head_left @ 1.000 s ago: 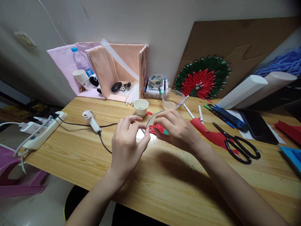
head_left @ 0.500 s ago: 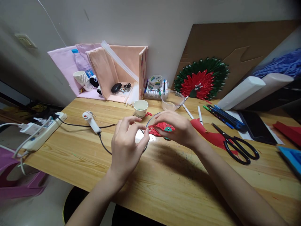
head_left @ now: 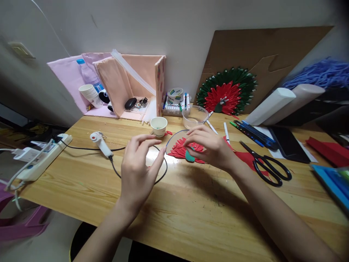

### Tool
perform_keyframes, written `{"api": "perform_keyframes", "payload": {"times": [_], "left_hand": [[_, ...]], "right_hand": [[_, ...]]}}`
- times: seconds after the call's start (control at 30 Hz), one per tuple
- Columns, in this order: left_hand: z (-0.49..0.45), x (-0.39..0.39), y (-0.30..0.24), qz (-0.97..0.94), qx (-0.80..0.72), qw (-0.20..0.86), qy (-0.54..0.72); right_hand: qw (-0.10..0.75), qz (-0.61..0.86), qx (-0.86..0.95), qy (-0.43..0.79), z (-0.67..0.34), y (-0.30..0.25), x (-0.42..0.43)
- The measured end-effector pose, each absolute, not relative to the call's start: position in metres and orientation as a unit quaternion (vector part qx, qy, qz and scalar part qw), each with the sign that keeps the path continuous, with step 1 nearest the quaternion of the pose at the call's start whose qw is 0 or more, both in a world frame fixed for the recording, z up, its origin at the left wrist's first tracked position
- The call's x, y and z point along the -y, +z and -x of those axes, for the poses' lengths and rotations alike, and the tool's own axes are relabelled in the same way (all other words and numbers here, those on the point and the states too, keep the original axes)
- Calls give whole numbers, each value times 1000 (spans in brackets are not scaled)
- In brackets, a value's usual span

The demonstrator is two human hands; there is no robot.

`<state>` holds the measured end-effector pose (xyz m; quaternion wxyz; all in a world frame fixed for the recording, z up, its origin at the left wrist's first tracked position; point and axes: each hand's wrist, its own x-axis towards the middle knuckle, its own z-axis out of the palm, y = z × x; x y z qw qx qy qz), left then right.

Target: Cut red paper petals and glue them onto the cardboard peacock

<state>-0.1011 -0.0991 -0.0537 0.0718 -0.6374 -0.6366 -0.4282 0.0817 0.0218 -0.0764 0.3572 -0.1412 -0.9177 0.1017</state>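
A fan-shaped cardboard piece (head_left: 174, 140) with a blue-edged arc lies on the table, covered along its lower part with red petals (head_left: 178, 148) and a green rounded piece (head_left: 190, 155). Over its right side hovers my right hand (head_left: 211, 147), fingers curved and apart with nothing visible in them; it hides part of the petals. To the left of the fan, my left hand (head_left: 139, 163) is raised with thumb and fingers spread, holding nothing. A paper cup (head_left: 158, 127) stands just beyond my left fingertips, with small red scraps (head_left: 169, 133) beside it.
A white glue gun (head_left: 101, 143) lies at left, its cord looping behind my left hand to a power strip (head_left: 45, 160). Black scissors (head_left: 268, 165) rest on red sheet material (head_left: 247, 160) at right. Behind are a clear bowl (head_left: 195, 117), markers (head_left: 174, 107) and a finished-looking red-and-green fan (head_left: 245, 91).
My hands have drawn apart and their fingers opened away from the red petals, leaving more of the fan piece uncovered. The whole view has shifted slightly.
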Motion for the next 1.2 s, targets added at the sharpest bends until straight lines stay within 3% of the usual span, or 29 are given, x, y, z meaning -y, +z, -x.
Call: {"api": "perform_keyframes", "payload": {"times": [0.17,0.43,0.67,1.2], "left_hand": [[97,86,-66,642,632,34,-433],[53,43,-114,737,592,-141,-293],[18,10,-134,753,599,-128,-240],[19,6,-155,696,629,-52,-344]], "right_hand": [[272,231,929,103,-138,-88,-39],[144,374,907,127,-177,-99,-56],[107,367,919,95,-170,-110,-69],[79,347,931,82,-160,-114,-71]]}}
